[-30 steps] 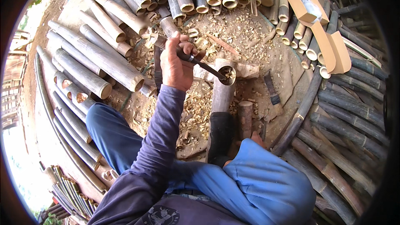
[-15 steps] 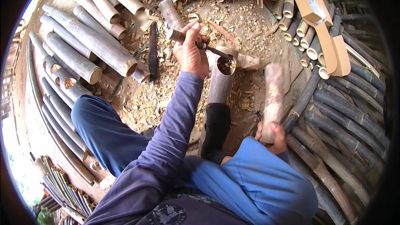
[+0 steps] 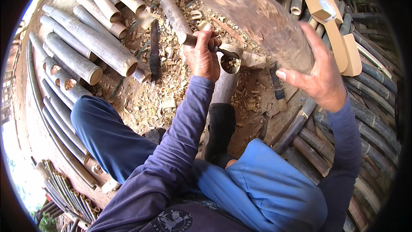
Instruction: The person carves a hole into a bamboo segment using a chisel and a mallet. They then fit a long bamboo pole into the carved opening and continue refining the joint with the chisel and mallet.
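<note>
My left hand (image 3: 201,58) grips the wooden handle of a dark metal blade tool (image 3: 221,50), whose tip rests on the open end of an upright bamboo tube (image 3: 225,81). A black shoe (image 3: 219,129) presses against that tube lower down. My right hand (image 3: 319,77) holds a thick brown wooden club (image 3: 257,17) raised high, close to the camera and above the tool. Wood chips lie inside the tube's mouth.
Cut bamboo tubes (image 3: 86,47) are stacked on the left and at the top. Long dark bamboo poles (image 3: 369,103) lie on the right. Shavings (image 3: 146,99) cover the ground. A machete (image 3: 153,51) and a small brush (image 3: 277,88) lie nearby. Open cardboard boxes (image 3: 330,21) sit top right.
My right hand picked the wooden club up from the ground on the right and lifted it high over the tube. My left hand kept the blade tool on the tube's rim.
</note>
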A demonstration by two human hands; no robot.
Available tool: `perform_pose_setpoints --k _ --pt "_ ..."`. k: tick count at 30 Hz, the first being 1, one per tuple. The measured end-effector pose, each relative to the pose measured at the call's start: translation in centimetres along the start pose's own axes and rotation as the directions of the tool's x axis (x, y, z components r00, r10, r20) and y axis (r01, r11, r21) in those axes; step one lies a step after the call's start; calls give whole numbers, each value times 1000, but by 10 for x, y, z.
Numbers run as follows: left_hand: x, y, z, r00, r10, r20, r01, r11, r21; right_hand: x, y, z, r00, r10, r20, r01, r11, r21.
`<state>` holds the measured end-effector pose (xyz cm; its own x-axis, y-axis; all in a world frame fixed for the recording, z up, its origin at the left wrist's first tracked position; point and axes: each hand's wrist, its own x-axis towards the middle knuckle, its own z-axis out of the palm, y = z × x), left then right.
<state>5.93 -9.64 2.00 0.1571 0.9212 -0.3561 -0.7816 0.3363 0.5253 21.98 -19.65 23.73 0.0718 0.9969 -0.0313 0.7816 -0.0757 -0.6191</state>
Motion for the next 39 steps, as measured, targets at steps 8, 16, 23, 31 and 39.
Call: perform_pose_setpoints --k 8,16,23,31,39 --pt "-7 -2 3 999 9 -42 -12 997 -76 36 -30 5 975 -189 114 182 981 69" --pt "-24 -20 0 1000 14 4 -14 988 -155 56 -47 23 904 51 424 214 805 -553" --pt "-30 -31 -10 992 -17 123 9 998 60 64 -55 24 841 -507 186 539 769 -343" --pt "-22 -18 0 993 -52 102 43 995 88 63 -59 8 909 -128 397 289 879 -378" --pt "-29 -7 1 991 81 103 -102 972 214 47 -37 6 933 -281 224 342 886 -313"
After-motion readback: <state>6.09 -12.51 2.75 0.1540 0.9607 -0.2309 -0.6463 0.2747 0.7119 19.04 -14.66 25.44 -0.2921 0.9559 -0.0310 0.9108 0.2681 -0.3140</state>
